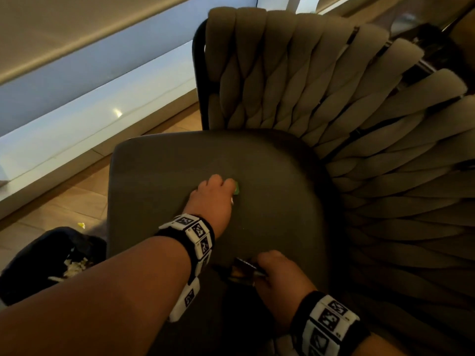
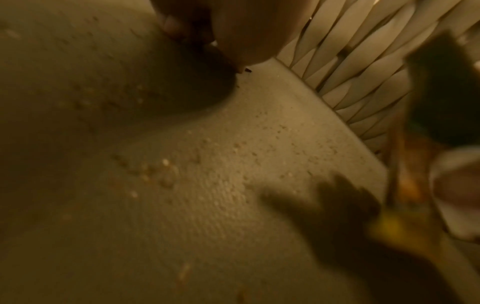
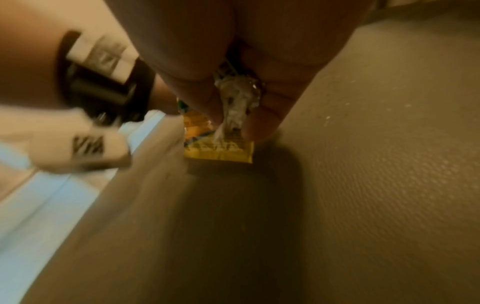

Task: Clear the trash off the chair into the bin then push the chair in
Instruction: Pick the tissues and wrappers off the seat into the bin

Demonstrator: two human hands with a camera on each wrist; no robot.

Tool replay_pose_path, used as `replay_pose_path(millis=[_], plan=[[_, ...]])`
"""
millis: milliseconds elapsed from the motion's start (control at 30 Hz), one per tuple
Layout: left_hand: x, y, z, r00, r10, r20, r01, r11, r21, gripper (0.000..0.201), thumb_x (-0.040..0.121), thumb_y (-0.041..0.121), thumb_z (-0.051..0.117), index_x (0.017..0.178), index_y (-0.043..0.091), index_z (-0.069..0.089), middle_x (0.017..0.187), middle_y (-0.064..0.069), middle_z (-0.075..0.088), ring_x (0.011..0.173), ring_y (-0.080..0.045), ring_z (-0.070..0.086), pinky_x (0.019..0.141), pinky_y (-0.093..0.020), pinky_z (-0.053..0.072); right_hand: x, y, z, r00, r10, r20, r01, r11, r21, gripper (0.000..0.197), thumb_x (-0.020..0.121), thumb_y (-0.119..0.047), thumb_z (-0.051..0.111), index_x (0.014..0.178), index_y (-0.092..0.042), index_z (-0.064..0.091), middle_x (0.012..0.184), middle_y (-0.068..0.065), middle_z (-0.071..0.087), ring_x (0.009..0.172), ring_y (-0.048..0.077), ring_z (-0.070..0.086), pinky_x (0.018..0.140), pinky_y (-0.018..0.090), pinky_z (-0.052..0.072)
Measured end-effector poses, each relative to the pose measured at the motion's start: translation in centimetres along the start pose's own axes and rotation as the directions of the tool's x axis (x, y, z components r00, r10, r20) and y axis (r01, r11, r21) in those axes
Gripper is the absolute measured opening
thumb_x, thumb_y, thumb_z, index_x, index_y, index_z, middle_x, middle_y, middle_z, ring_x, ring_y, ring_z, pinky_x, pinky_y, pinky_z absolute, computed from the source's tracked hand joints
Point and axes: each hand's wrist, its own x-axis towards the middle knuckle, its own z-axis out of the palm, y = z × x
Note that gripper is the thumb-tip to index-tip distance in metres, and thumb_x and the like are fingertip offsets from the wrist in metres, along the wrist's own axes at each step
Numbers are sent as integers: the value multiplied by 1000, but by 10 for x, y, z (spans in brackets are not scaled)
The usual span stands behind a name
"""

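Note:
The grey chair seat (image 1: pixel 270 160) fills the middle of the head view. My left hand (image 1: pixel 227 188) is down on the seat's centre, fingers curled and bunched around a small green scrap (image 1: pixel 236 188). In the left wrist view the left hand's fingertips (image 2: pixel 207 47) meet at the seat, and the scrap is hidden there. Near the seat's front edge my right hand (image 1: pixel 257 272) pinches a bunch of wrappers (image 1: pixel 243 269). The right wrist view shows the right hand (image 3: pixel 233 127) holding a yellow wrapper (image 3: pixel 221 150) and crumpled white paper (image 3: pixel 239 98). A black bin (image 1: pixel 30 265) stands on the floor left of the chair.
Small crumbs (image 2: pixel 166 176) dot the seat fabric. The woven backrest (image 1: pixel 308 86) rises behind and to the right of the seat. A yellow scrap (image 1: pixel 81 224) lies on the wooden floor beside the bin, which holds white trash. A pale wall base (image 1: pixel 77 124) runs along the left.

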Motion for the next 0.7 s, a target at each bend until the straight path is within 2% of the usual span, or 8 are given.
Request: replay_pose_path(millis=[133, 200, 267, 367, 467, 533, 633, 700], plan=[[-2, -13, -13, 1000, 17, 22, -16, 999, -50, 31, 95, 18, 46, 126, 19, 47, 123, -11, 50, 107, -31, 52, 90, -48, 50, 8, -2, -14, 990, 59, -126, -49, 996, 80, 7, 87, -19, 57, 93, -20, 60, 90, -3, 49, 85, 18, 53, 74, 26, 40], [-8, -25, -23, 997, 8, -83, -21, 987, -159, 24, 94, 22, 48, 118, 19, 52, 114, -8, 52, 98, -26, 54, 84, -45, 52, 12, -11, -15, 984, 97, -151, -77, 988, 134, 8, 88, -20, 58, 94, -16, 62, 86, -4, 52, 79, 17, 55, 70, 27, 43], [-18, -42, -34, 960, -113, -255, 15, 933, -359, 16, 94, 26, 48, 105, 17, 55, 101, -5, 51, 84, -20, 54, 75, -38, 49, 15, -21, -10, 984, 117, -134, -91, 978, 187, 7, 87, -22, 59, 93, -20, 62, 88, 0, 59, 78, 20, 60, 68, 30, 48], [-52, -96, -39, 823, -445, -352, 177, 791, -586, 20, 94, 32, 48, 90, 15, 57, 87, -5, 57, 75, -22, 55, 64, -36, 43, 12, -38, 1, 993, 112, -42, -101, 972, 212, 8, 89, -23, 59, 89, -31, 59, 92, 1, 63, 79, 19, 62, 65, 29, 49], [-106, -179, -18, 609, -780, -147, 485, 512, -709, 32, 95, 34, 48, 110, 9, 61, 106, -18, 64, 100, -37, 59, 82, -41, 44, 12, -64, 14, 990, 116, 77, -132, 955, 264, 18, 92, -23, 61, 104, -35, 57, 102, -2, 66, 77, 11, 65, 58, 19, 47], [-144, -238, 8, 476, -879, 40, 649, 320, -690, 40, 97, 33, 46, 116, 0, 60, 110, -21, 63, 109, -42, 58, 83, -40, 41, 15, -88, 24, 981, 140, 135, -176, 936, 304, 20, 92, -22, 61, 104, -37, 55, 101, -5, 67, 72, 11, 68, 56, 18, 50], [-187, -297, 54, 372, -881, 293, 781, 126, -612, 43, 98, 31, 45, 112, -5, 63, 120, -28, 63, 111, -45, 57, 82, -40, 40, 27, -125, 38, 985, 126, 115, -157, 933, 324, 20, 90, -22, 64, 105, -34, 60, 90, -2, 72, 66, 15, 71, 60, 31, 56], [-203, -323, 84, 349, -842, 411, 751, -10, -660, 38, 96, 25, 49, 119, -3, 62, 126, -28, 61, 115, -45, 58, 91, -42, 48, 41, -153, 45, 989, 99, 114, -130, 943, 307, 19, 90, -23, 64, 103, -36, 59, 88, -1, 72, 64, 16, 71, 58, 32, 54]])
